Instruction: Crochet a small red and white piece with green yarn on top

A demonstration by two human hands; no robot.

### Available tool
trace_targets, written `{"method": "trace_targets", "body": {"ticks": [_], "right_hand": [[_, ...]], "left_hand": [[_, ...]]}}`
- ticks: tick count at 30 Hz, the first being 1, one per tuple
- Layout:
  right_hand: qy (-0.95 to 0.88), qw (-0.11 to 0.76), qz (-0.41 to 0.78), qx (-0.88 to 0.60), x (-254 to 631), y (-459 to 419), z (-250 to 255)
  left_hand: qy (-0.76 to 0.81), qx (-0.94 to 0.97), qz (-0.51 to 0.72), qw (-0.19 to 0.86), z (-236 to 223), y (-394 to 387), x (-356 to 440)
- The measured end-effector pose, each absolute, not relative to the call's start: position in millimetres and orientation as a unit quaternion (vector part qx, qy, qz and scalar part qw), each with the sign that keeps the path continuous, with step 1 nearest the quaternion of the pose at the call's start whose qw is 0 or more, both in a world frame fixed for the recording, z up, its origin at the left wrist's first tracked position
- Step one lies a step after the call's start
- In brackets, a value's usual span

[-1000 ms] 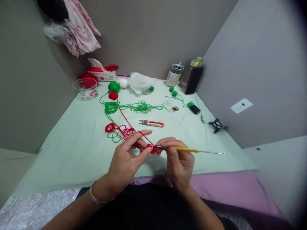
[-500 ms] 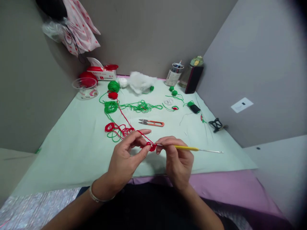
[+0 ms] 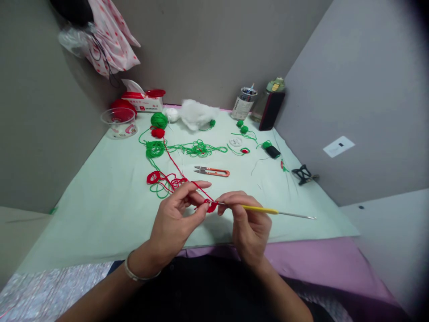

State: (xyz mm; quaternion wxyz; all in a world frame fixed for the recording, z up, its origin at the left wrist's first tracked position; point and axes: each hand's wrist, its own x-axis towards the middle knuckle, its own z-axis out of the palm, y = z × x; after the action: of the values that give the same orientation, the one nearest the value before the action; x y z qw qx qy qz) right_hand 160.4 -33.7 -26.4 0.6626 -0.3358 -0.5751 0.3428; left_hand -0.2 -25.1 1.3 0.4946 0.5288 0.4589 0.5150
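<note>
My left hand (image 3: 176, 217) pinches a small red crochet piece (image 3: 211, 206) between thumb and fingers, and a red yarn strand (image 3: 174, 164) runs over its forefinger back across the table. My right hand (image 3: 248, 223) is closed on a yellow-handled crochet hook (image 3: 264, 209) whose tip is in the red piece; its metal end points right. Both hands hover above the near edge of the pale green table mat (image 3: 110, 201).
Orange thread snips (image 3: 212, 171) lie just beyond the hands. Tangled green and red yarn (image 3: 161, 179), yarn balls (image 3: 158, 120), white stuffing (image 3: 196, 114), a plastic bowl (image 3: 119, 123), tissue box (image 3: 142, 102), a cup of tools (image 3: 244, 103), a bottle (image 3: 268, 107) and a black clip (image 3: 303, 174) sit farther back.
The hands stay in place. The hook's far end has dipped slightly, and the left fingers have shifted a little on the red piece.
</note>
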Motion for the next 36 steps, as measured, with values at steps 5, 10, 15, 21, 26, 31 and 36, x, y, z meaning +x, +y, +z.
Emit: {"method": "trace_targets", "body": {"ticks": [5, 10, 15, 21, 26, 31, 36], "right_hand": [[-0.59, 0.659, 0.334, -0.326, 161, -34, -25], [-0.622, 0.631, 0.332, -0.322, 165, -32, -24], [-0.617, 0.645, 0.319, -0.318, 162, -32, -27], [-0.563, 0.675, 0.331, -0.344, 156, -32, -33], [-0.551, 0.667, 0.375, -0.333, 157, -32, -35], [-0.504, 0.675, 0.426, -0.33, 154, -31, -41], [-0.474, 0.683, 0.437, -0.343, 152, -29, -44]], "left_hand": [[0.462, 0.537, 0.504, 0.494, 1, -25, 0], [0.464, 0.561, 0.502, 0.467, -1, -23, -1], [0.46, 0.585, 0.493, 0.451, -1, -23, 1], [0.458, 0.518, 0.485, 0.535, 1, -23, 1], [0.446, 0.511, 0.48, 0.556, 3, -23, 2], [0.44, 0.513, 0.482, 0.558, 3, -23, 3], [0.446, 0.5, 0.5, 0.549, 1, -25, 3]]}}
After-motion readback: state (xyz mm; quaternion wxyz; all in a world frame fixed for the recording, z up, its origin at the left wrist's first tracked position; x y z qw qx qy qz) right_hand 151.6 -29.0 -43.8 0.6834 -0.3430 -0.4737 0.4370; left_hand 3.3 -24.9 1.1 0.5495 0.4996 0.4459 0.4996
